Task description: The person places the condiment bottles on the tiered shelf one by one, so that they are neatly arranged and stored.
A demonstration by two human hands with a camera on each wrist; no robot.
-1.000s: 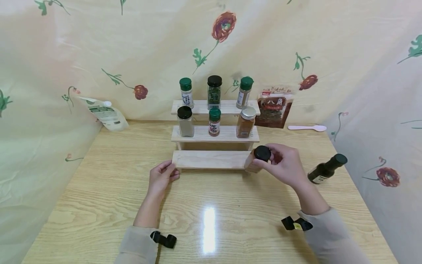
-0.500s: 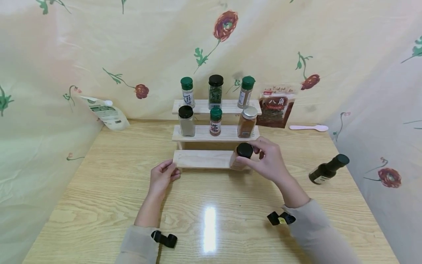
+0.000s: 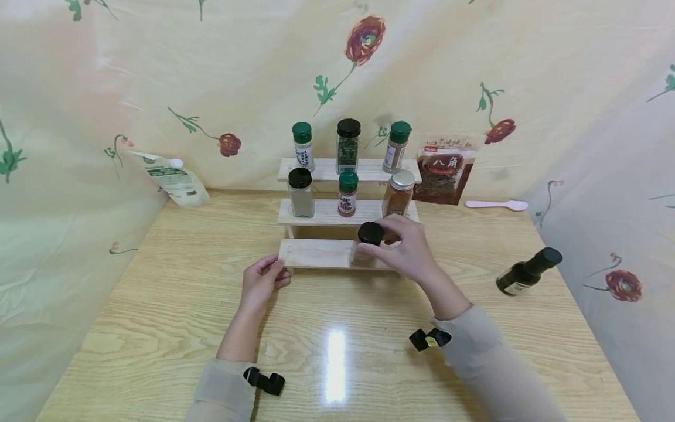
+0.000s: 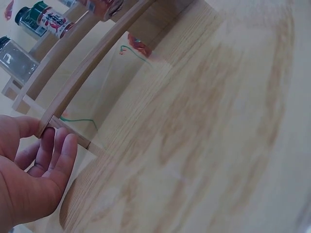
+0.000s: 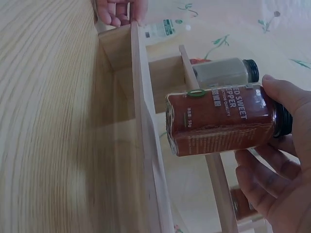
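Observation:
My right hand (image 3: 408, 249) grips a square glass jar of red sweet pepper powder (image 5: 221, 119) by its black lid (image 3: 371, 233). The jar overlaps the bottom tier of a three-tier wooden spice rack (image 3: 316, 253), right of that tier's middle in the head view. In the right wrist view its base points toward the board of this tier. At the tier's left end, my left hand (image 3: 259, 282) pinches the board, thumb on top and fingers curled below, as the left wrist view (image 4: 43, 170) shows.
The middle tier holds a black-lidded jar (image 3: 301, 196), a green-capped jar (image 3: 347, 196) and a silver-lidded jar (image 3: 398, 196). Three more stand on top. Around the rack are a white pouch (image 3: 176, 179), a star anise bag (image 3: 444, 176), a pink spoon (image 3: 495, 204) and a dark bottle (image 3: 522, 275).
My right hand has carried the red pepper jar leftward, from the bottom tier's right end to nearer its middle. The left hand keeps its hold on the rack's left end.

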